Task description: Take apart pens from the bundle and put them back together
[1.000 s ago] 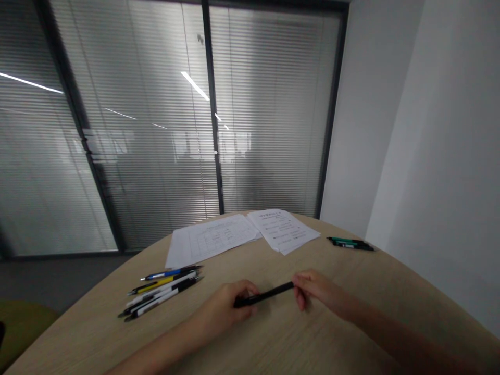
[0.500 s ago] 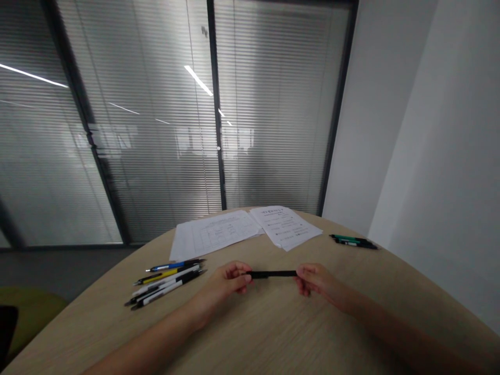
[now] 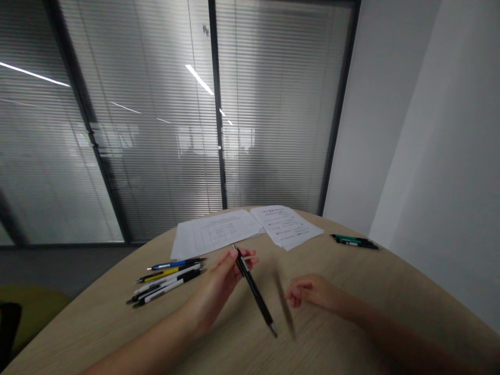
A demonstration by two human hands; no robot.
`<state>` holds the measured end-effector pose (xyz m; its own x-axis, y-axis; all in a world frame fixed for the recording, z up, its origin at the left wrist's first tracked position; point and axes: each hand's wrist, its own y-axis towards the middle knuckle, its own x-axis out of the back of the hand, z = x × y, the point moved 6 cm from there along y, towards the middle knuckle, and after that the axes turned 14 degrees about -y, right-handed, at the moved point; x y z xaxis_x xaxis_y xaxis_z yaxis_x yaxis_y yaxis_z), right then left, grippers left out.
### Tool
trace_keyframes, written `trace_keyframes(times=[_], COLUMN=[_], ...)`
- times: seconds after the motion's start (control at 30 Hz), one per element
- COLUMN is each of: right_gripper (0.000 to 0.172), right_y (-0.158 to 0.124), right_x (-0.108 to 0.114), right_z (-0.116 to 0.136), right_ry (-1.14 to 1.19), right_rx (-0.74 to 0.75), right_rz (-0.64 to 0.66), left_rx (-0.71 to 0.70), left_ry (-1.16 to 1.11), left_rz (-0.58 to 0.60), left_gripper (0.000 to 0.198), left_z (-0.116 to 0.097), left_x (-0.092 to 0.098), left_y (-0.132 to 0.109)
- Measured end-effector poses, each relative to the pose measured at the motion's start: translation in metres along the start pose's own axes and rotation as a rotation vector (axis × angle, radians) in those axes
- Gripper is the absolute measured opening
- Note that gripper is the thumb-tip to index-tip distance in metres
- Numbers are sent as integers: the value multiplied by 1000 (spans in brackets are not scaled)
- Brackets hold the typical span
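Note:
My left hand (image 3: 230, 273) pinches a black pen (image 3: 255, 291) near its clip end, with the metal tip slanting down toward me and to the right. The pen is held above the wooden table (image 3: 312, 344), and a thin shadow falls beside it. My right hand (image 3: 308, 291) is to the right, apart from the pen, with its fingers curled and nothing visible in them. Left of my left hand lie several pens, among them a blue pen (image 3: 175, 264), a yellow pen (image 3: 164, 273) and a black-and-white pen (image 3: 164, 292).
Two sheets or stacks of printed paper, a left one (image 3: 214, 233) and a right one (image 3: 287, 226), lie at the table's far side. Green and black pens (image 3: 355, 241) rest near the right edge. Behind stand a glass partition with blinds (image 3: 273, 114) and a white wall (image 3: 441, 156).
My right hand has let go of the pen and moved slightly down. In my left hand the pen has swung from level to slanting, tip toward me.

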<state>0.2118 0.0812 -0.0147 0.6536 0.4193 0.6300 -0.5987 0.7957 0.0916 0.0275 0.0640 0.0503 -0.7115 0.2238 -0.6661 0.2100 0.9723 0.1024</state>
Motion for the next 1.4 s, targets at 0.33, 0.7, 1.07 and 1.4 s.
trace_keyframes(times=[0.33,0.7,1.07,1.4], right_gripper=[50,48,48,47], right_y=[1,2,2,1], right_x=[8,7,7,6], right_z=[-12,-11,-16,-16], right_ry=[178,140,129,81], right_rx=[-85,-81,-84,-103], right_rz=[-163,-155,-173,-157], left_rx=[317,293,207,166], left_ry=[-421,-474,-460,-459], left_rz=[177,90,2,-12], left_gripper=[36,30,34,42], left_z=[4,6,2,1], left_x=[-6,-2,10,18], left_y=[-1,-2,4,10])
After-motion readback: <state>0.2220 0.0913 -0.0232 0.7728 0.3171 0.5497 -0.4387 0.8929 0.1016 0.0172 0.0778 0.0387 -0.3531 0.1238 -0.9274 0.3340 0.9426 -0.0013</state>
